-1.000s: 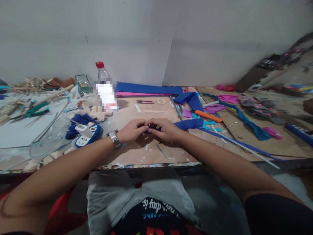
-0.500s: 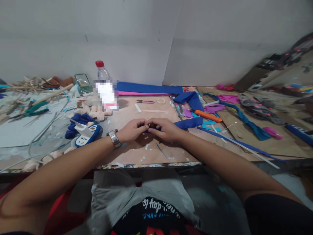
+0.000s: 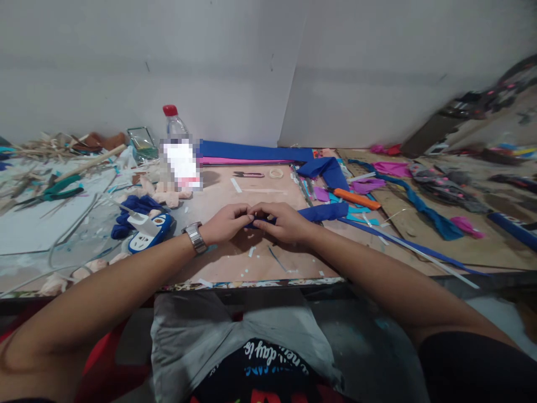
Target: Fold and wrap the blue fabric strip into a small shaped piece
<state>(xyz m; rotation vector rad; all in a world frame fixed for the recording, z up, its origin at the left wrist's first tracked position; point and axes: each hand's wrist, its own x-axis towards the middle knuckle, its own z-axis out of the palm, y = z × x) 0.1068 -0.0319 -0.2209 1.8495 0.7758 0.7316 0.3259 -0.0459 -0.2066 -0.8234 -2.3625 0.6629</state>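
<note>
Both hands meet over the middle of the table, pinching a dark blue strip [image 3: 325, 212] that looks like fabric or crepe paper. My left hand [image 3: 229, 223] grips its end between thumb and fingers. Close against it, my right hand [image 3: 283, 222] is closed on the same strip, which runs out behind that hand to the right. The piece between the fingertips is mostly hidden. Beyond the hands lie small thread snips [image 3: 248, 174] and a pale ring of tape [image 3: 276, 173]. To the right is an orange utility knife [image 3: 356, 198] among blue and purple scraps.
At left are a blue and white power strip [image 3: 146, 238] with a plugged-in charger, dark blue bundles [image 3: 134, 210] and green-handled pliers [image 3: 62, 188]. A red-capped bottle [image 3: 170, 111] stands behind a blurred bright screen [image 3: 182, 162]. Long blue material [image 3: 255, 150] lies along the wall.
The hands stay together in nearly the same place, with only a slight shift of the fingers. A little more blue strip shows between the fingertips.
</note>
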